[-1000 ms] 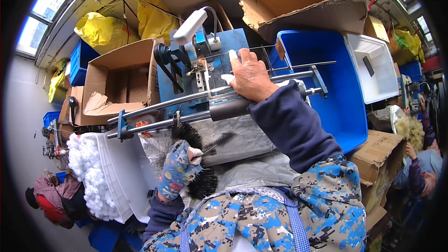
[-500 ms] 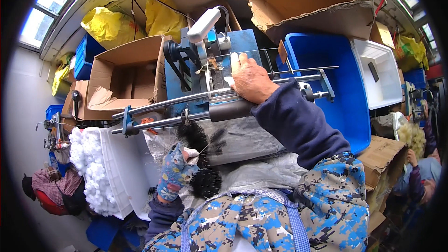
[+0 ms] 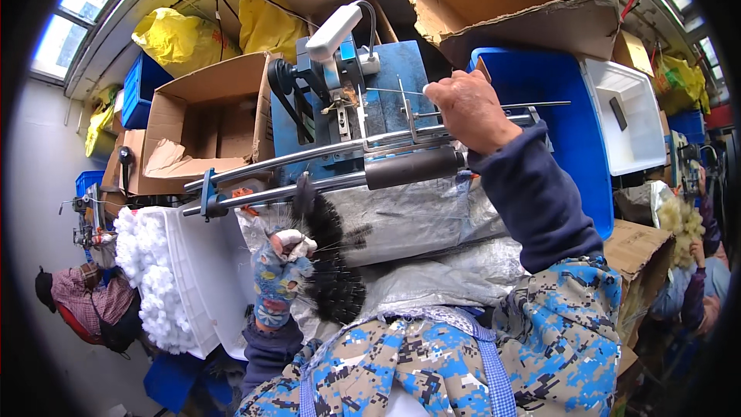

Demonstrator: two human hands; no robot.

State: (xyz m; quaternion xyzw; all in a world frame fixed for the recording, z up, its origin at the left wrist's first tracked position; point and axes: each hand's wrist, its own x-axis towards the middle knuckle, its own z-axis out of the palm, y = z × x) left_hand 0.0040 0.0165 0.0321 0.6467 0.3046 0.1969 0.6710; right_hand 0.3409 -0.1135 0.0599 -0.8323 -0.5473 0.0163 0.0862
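At one machine [image 3: 404,68], right hand [image 3: 471,110] curled, left hand [image 3: 287,259] bunched beside black bristles [image 3: 330,243], both grips unclear

Two steel rails [image 3: 266,198] cross near side of machine [image 3: 405,62] left to right, barring low path from near side; dark tube [image 3: 413,168] thickens near rail. Only narrow slot between rails at left. Black bristles [image 3: 332,251] crowd space right of left hand [image 3: 287,262]. Open room over grey sheeting [image 3: 424,216], right of bristles, up to near rail. Right hand [image 3: 472,110] blocks machine's right end. Thin rod [image 3: 548,103] juts right over blue bin [image 3: 575,162]. Cardboard box [image 3: 220,81] hems machine's left side.
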